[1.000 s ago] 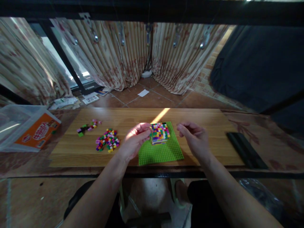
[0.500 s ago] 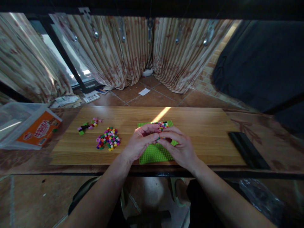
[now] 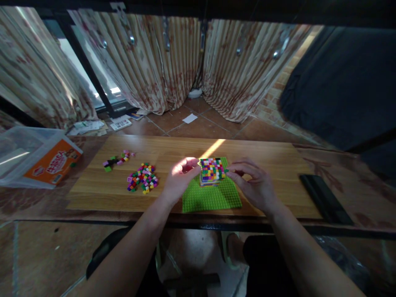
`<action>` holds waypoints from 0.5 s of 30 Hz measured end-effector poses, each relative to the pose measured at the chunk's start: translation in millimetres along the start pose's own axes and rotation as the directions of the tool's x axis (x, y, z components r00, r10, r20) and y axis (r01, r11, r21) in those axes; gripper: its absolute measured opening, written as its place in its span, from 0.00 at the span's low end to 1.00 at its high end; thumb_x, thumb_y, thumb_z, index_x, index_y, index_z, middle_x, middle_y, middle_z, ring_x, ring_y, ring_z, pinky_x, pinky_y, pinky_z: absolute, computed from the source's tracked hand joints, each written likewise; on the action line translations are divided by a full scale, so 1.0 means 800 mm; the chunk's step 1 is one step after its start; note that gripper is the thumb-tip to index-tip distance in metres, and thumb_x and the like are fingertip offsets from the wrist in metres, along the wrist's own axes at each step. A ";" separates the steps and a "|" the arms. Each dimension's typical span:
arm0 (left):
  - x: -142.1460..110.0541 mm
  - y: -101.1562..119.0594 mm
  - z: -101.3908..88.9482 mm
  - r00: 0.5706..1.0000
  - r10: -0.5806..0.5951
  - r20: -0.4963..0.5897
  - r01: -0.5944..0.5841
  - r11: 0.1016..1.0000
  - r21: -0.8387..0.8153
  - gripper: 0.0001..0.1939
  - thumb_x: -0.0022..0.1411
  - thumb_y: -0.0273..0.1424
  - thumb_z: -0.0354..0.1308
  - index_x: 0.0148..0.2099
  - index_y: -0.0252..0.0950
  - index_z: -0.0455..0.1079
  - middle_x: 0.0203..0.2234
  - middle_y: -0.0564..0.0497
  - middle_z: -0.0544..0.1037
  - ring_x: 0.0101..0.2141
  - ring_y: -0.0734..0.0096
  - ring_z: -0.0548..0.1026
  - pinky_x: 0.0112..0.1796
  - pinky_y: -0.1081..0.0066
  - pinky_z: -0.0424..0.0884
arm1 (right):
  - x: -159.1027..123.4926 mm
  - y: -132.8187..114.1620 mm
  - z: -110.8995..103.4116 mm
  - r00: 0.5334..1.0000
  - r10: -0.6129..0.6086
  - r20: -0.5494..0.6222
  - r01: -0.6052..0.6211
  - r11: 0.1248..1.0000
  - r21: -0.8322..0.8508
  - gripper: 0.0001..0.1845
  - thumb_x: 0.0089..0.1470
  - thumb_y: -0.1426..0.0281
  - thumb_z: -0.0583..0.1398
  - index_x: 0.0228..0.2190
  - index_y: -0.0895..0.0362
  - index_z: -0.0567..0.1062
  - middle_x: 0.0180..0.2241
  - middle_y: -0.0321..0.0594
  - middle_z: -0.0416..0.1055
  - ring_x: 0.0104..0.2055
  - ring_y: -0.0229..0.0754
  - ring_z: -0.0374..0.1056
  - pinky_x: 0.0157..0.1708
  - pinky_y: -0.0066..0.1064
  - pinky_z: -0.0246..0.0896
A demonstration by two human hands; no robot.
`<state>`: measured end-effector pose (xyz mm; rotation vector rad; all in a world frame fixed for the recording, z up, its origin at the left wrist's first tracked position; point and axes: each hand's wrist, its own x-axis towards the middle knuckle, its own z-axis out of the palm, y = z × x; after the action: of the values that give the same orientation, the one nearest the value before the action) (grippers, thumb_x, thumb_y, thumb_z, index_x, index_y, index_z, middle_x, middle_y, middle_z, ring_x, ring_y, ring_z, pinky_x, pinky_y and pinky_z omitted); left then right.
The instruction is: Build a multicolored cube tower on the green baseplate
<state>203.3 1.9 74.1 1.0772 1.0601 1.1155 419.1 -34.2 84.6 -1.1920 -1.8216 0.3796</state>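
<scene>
A block of multicoloured toy bricks (image 3: 213, 169) stands on a green studded baseplate (image 3: 212, 200). My left hand (image 3: 182, 178) is at the block's left side, thumb and fingers drawn together at its upper left corner. A yellowish bit shows at those fingertips, too small to make out. On the other side, my right hand (image 3: 253, 181) pinches a small green brick (image 3: 226, 170) between thumb and forefinger, right against the block's right edge.
Left on the wooden board (image 3: 173, 198) lies a pile of loose bricks (image 3: 144, 178), with a smaller scatter (image 3: 119, 160) behind it. A clear plastic box (image 3: 40, 159) with an orange label stands far left. A dark flat object (image 3: 324, 200) lies at the right.
My hands were together over the baseplate, covering most of the block. They have moved apart to its two sides, so the block's top now shows. The view has shifted slightly.
</scene>
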 end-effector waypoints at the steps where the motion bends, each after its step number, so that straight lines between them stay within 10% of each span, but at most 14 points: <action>1: 0.001 -0.003 0.000 0.999 0.026 -0.027 -0.024 0.998 0.054 0.13 0.49 0.33 0.67 0.38 0.35 0.75 0.31 0.52 0.76 0.32 0.74 0.70 0.36 0.72 0.65 | -0.001 0.001 0.001 0.999 -0.021 0.026 0.021 1.000 -0.011 0.05 0.57 0.67 0.61 0.35 0.50 0.79 0.37 0.39 0.72 0.36 0.40 0.70 0.36 0.35 0.68; 15: -0.003 -0.033 0.020 0.949 0.313 0.033 -0.304 0.884 0.355 0.33 0.49 0.35 0.67 0.57 0.39 0.64 0.57 0.42 0.65 0.56 0.55 0.64 0.55 0.57 0.59 | -0.006 0.006 0.015 0.990 -0.110 0.086 0.123 0.980 -0.159 0.04 0.55 0.70 0.62 0.34 0.50 0.77 0.39 0.41 0.73 0.41 0.44 0.70 0.42 0.42 0.69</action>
<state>222.6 -4.8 51.3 1.5687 1.1660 1.2168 412.9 -33.6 71.9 -1.1882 -2.0108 0.2137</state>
